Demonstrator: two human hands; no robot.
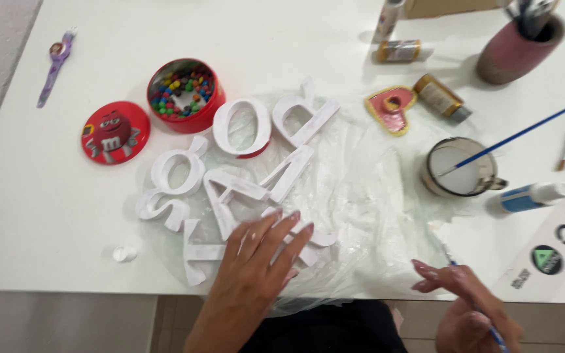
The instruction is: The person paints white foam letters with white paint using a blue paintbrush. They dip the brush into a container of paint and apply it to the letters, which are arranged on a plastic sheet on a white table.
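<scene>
- The left hand (263, 252) lies flat, fingers spread, on white letters (230, 189) near the table's (47, 209) front edge.
- The right hand (469, 304) pinches a brush (449, 256) at the front edge.

Round red candy tin (184, 95), lid (114, 132) beside; gold-labelled bottles (438, 96) right.

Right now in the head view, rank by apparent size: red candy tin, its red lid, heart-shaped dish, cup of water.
1. red candy tin
2. cup of water and red lid: look about alike, not ranked
3. heart-shaped dish
</scene>
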